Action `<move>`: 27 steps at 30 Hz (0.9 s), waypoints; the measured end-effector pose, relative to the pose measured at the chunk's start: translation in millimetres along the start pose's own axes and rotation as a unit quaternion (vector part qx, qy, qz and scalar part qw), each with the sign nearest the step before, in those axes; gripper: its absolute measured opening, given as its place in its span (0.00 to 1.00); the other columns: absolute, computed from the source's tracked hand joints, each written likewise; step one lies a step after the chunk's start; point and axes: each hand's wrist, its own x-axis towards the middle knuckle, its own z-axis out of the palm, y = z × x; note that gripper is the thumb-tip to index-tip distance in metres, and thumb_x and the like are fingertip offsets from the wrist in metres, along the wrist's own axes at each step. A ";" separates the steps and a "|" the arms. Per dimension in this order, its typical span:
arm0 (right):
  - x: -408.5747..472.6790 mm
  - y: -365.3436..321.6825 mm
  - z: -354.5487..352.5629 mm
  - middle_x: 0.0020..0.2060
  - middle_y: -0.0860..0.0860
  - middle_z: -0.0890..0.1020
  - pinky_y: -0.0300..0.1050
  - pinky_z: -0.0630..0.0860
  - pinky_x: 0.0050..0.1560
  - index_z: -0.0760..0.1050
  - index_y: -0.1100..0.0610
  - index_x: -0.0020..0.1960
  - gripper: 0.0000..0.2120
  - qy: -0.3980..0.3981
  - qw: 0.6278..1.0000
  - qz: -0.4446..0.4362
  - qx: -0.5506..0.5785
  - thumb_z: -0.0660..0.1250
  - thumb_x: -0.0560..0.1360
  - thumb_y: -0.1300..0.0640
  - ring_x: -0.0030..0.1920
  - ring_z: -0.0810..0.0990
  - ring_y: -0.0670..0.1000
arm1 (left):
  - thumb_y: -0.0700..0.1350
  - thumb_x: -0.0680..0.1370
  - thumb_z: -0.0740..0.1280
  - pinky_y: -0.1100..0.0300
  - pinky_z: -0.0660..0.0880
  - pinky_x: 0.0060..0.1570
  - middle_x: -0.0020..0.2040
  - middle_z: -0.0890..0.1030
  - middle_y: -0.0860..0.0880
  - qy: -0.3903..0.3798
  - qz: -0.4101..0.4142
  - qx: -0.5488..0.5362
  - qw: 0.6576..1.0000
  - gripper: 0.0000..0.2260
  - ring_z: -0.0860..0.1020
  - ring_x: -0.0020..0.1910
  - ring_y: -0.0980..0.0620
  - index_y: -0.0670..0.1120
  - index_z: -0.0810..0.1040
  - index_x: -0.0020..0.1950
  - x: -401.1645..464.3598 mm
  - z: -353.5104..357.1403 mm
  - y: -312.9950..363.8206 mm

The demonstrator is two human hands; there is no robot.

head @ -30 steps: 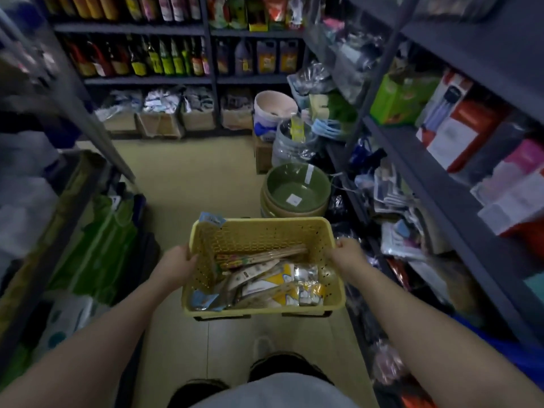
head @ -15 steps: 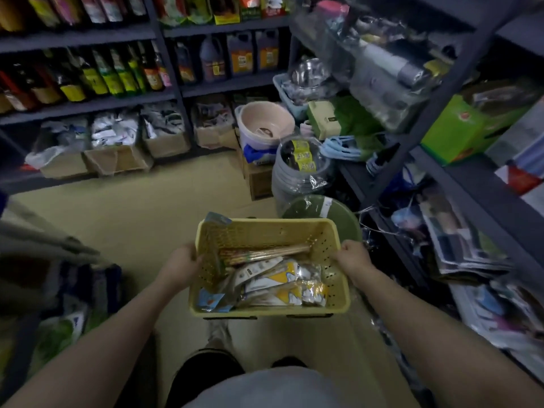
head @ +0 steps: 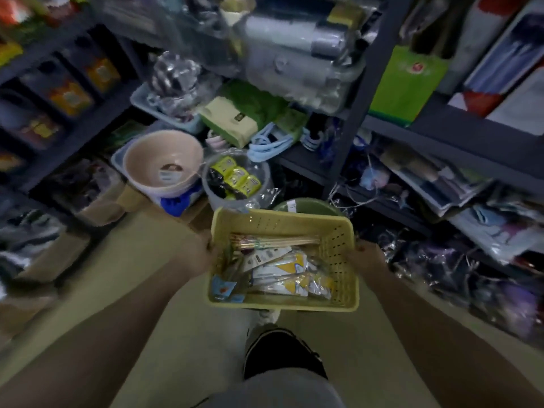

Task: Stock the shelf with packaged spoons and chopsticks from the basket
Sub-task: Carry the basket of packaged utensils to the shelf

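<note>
I carry a yellow perforated plastic basket (head: 343, 257) in front of me at waist height. My left hand (head: 196, 254) grips its left rim and my right hand (head: 368, 258) grips its right rim. Inside lie a bundle of wooden chopsticks (head: 273, 242) along the far side and several white-and-yellow packaged spoons (head: 282, 275) below them, plus a blue-labelled pack (head: 225, 288) at the near left corner. The dark metal shelf (head: 441, 125) stands to the right, crowded with packaged goods.
On the floor ahead stand a beige basin (head: 163, 166), a clear bucket with yellow packs (head: 235, 179) and a green bowl (head: 306, 206) just beyond the basket. Cardboard boxes (head: 97, 207) line the left. My shoe (head: 282, 351) is on the tan floor.
My view has swung to the right and closer to the right-hand shelf; the basins and bucket are now nearer. Both hands keep their hold on the basket.
</note>
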 end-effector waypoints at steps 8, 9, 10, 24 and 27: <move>70.3 15.7 18.8 0.40 0.57 0.79 0.47 0.76 0.38 0.76 0.60 0.49 0.08 0.110 0.983 0.135 0.051 0.61 0.72 0.62 0.39 0.78 0.56 | 0.39 0.76 0.63 0.66 0.64 0.28 0.36 0.76 0.48 -0.092 0.104 0.052 0.989 0.05 0.75 0.34 0.51 0.46 0.73 0.51 147.7 13.5 55.4; 81.4 18.1 19.6 0.40 0.57 0.79 0.47 0.75 0.38 0.75 0.60 0.51 0.09 0.123 0.981 0.146 0.035 0.60 0.73 0.61 0.40 0.78 0.57 | 0.40 0.75 0.63 0.64 0.69 0.31 0.37 0.76 0.49 -0.100 0.100 0.045 0.989 0.04 0.75 0.36 0.51 0.46 0.72 0.50 163.1 19.9 62.3; 90.9 21.8 20.7 0.41 0.57 0.79 0.48 0.76 0.39 0.75 0.61 0.52 0.10 0.134 0.978 0.157 0.030 0.59 0.74 0.61 0.42 0.79 0.58 | 0.42 0.74 0.64 0.58 0.73 0.36 0.40 0.78 0.48 -0.108 0.105 0.046 0.987 0.06 0.77 0.39 0.48 0.44 0.73 0.49 182.6 29.2 62.5; 132.3 76.8 85.6 0.52 0.60 0.78 0.52 0.77 0.53 0.74 0.63 0.55 0.11 0.117 0.951 0.280 0.055 0.59 0.75 0.61 0.52 0.78 0.58 | 0.42 0.76 0.63 0.54 0.71 0.40 0.48 0.80 0.38 -0.172 0.140 0.233 0.947 0.04 0.78 0.45 0.40 0.45 0.72 0.49 309.4 155.6 -0.8; 140.3 71.7 113.5 0.64 0.59 0.70 0.53 0.69 0.63 0.67 0.61 0.64 0.20 0.159 0.964 0.148 -0.151 0.63 0.73 0.57 0.64 0.68 0.59 | 0.40 0.73 0.65 0.49 0.74 0.44 0.50 0.78 0.37 -0.120 0.239 0.289 0.919 0.10 0.77 0.48 0.36 0.42 0.76 0.54 316.2 152.8 11.5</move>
